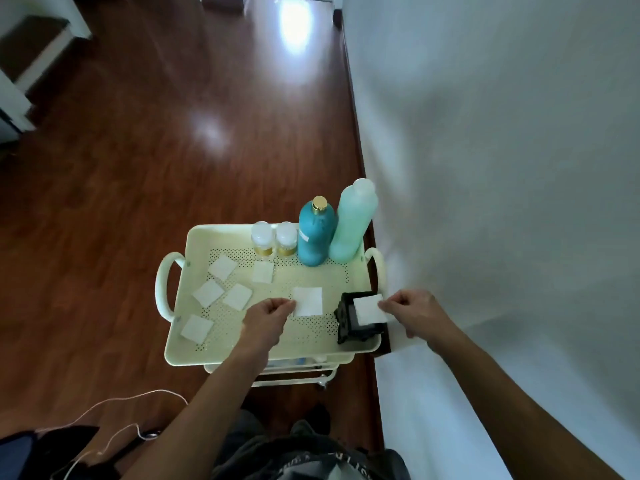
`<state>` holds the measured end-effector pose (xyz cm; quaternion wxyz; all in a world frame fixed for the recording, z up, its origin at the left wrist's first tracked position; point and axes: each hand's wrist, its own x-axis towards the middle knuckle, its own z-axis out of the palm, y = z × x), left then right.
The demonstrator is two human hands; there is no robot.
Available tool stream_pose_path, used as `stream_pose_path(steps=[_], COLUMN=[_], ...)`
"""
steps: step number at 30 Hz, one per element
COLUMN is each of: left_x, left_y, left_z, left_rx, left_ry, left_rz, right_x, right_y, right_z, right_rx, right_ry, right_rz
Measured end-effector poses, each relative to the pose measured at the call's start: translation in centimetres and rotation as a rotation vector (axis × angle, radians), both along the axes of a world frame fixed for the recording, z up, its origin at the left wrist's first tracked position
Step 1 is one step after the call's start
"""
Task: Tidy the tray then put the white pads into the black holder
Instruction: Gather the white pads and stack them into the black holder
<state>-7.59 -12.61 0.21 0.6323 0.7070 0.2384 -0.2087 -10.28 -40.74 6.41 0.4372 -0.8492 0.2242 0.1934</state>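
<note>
A cream perforated tray [194, 244] tops a small cart. A black holder [346, 320] stands at its front right corner. My right hand [415, 311] pinches a white pad [369, 309] at its right edge, holding it over the holder's opening. My left hand [266, 320] pinches the left edge of another white pad [308, 301] in the middle of the tray. Several more white pads lie flat on the tray's left half, such as one pad [222, 267] at the back and one pad [196, 328] at the front left.
Along the tray's back edge stand two small clear jars [273, 239], a teal bottle with a gold cap [316, 233] and a taller pale green bottle [353, 223]. A white wall [502, 168] rises right of the cart. Wooden floor [156, 150] lies to the left, with a thin cable [114, 407].
</note>
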Motion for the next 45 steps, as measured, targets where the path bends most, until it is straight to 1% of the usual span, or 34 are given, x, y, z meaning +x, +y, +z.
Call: stream_pose_path(steps=[3,12,14,17,20,23,29,34,36,39,41,45], left_x=[-0.1,-0.1,-0.1,0.0,0.2,0.3,0.5,0.4,0.2,0.0,-0.2,-0.6], left_y=[-0.4,-0.8,-1.0,-1.4,-2.1,-2.7,-3.5,-4.2,-4.5,-5.3,-5.9,-7.5], left_z=[0.4,0.8,0.8,0.9,1.2,1.4,1.8,1.9,2.1,2.3,2.5,3.0], left_rx=[-0.029,-0.102,-0.11,-0.114,-0.129,-0.143,-0.159,-0.172,-0.178,-0.176,-0.178,-0.178], left_ry=[0.013,0.04,0.045,0.056,0.057,0.058,0.073,0.108,0.12,0.14,0.149,0.157], left_rz=[0.006,0.022,0.024,0.028,0.016,0.004,-0.002,0.012,0.004,-0.014,-0.025,-0.052], right_x=[0.1,0.7,0.8,1.0,1.3,1.5,1.5,1.3,1.2,0.5,0.1,0.0], right_y=[0.8,2.6,2.8,3.1,3.2,3.1,2.5,2.5,2.2,1.0,0.2,-0.7], right_z=[-0.7,-1.8,-1.8,-1.5,-1.3,-0.9,-1.0,-1.3,-1.3,-1.3,-1.1,-0.5], right_rx=[-0.045,-0.294,-0.397,-0.624,-0.836,-0.908,-0.861,-0.839,-0.828,-0.791,-0.678,-0.165], right_ry=[-0.002,-0.029,-0.067,-0.136,-0.159,-0.15,-0.191,-0.146,-0.181,-0.327,-0.36,-0.191], right_rz=[0.013,0.136,0.224,0.396,0.573,0.655,0.703,0.769,0.752,0.652,0.518,0.231])
